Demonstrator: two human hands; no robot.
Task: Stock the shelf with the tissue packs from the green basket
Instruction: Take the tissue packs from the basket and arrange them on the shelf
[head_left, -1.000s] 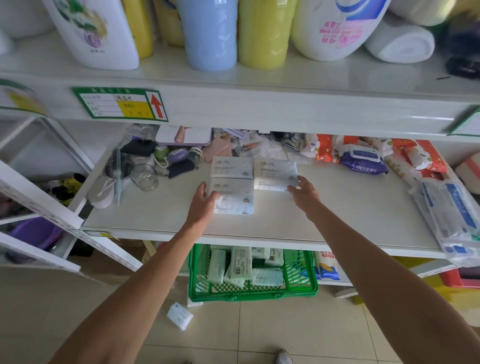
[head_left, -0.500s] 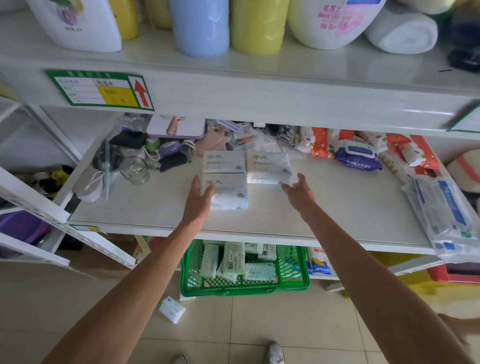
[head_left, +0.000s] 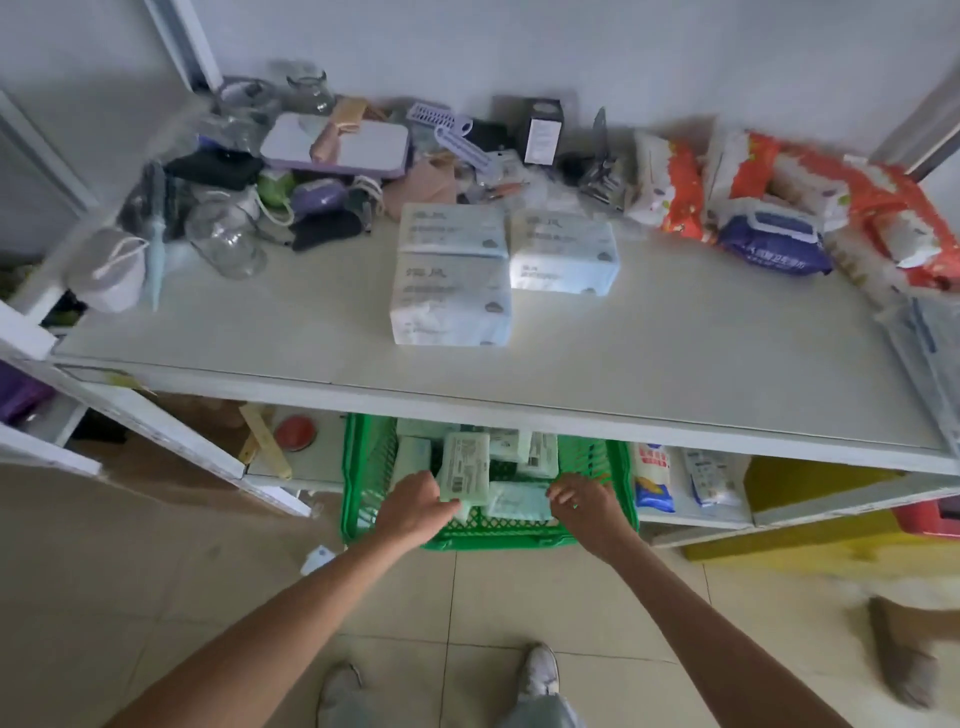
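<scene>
Three pale blue-white tissue packs (head_left: 449, 301) lie side by side in the middle of the white shelf (head_left: 675, 364). Below it, the green basket (head_left: 488, 543) stands on the floor, half under the shelf, with several pale green tissue packs inside. My left hand (head_left: 418, 512) is in the basket, its fingers closed on the lower corner of an upright tissue pack (head_left: 464, 470). My right hand (head_left: 584, 501) curls its fingers on the right end of a flat tissue pack (head_left: 517, 503). The basket's far packs are hidden by the shelf edge.
Clutter fills the shelf's back: a glass jar (head_left: 228, 239) and bags at left, a blue wipes pack (head_left: 774, 244) and orange packs (head_left: 883, 208) at right. A small white pack (head_left: 318, 558) lies on the tiled floor beside the basket. My shoes (head_left: 540, 670) stand below.
Both hands left the tissue packs on the shelf and dropped into the green basket, closing on packs there. The view tilted down, so the upper shelf is out of sight.
</scene>
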